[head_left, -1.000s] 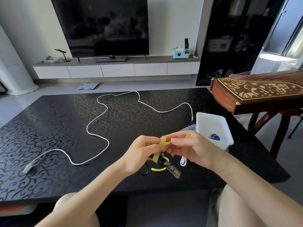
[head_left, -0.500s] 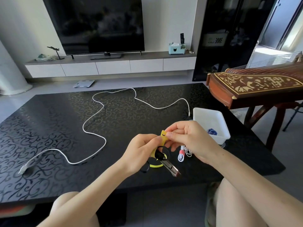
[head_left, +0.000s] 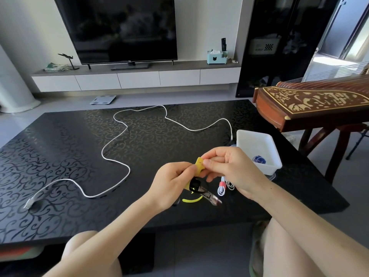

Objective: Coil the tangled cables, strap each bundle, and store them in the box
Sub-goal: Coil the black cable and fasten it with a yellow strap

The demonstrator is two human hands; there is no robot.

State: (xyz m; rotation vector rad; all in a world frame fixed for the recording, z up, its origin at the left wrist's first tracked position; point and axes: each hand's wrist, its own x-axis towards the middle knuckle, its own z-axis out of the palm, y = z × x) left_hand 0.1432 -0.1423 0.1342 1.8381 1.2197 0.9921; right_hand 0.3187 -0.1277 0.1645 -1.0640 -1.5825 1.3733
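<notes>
Hands barely shifted since a second ago: left hand (head_left: pixel 171 182) grips the black cable coil (head_left: pixel 194 185) low, right hand (head_left: pixel 229 168) pinches the yellow strap (head_left: pixel 199 163) tail, which runs up-right from the coil; box (head_left: pixel 267 169) sits just beyond the right hand, nearer that side.

A home living room: television (head_left: pixel 121 27) on a low cabinet (head_left: pixel 137 78), patterned coffee table (head_left: pixel 60 156).

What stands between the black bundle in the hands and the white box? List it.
Nothing visible does. The left hand and right hand hold the black bundle and its yellow strap above the table; the white box sits open just to their right. A strapped white cable lies on the table below that path.
</notes>
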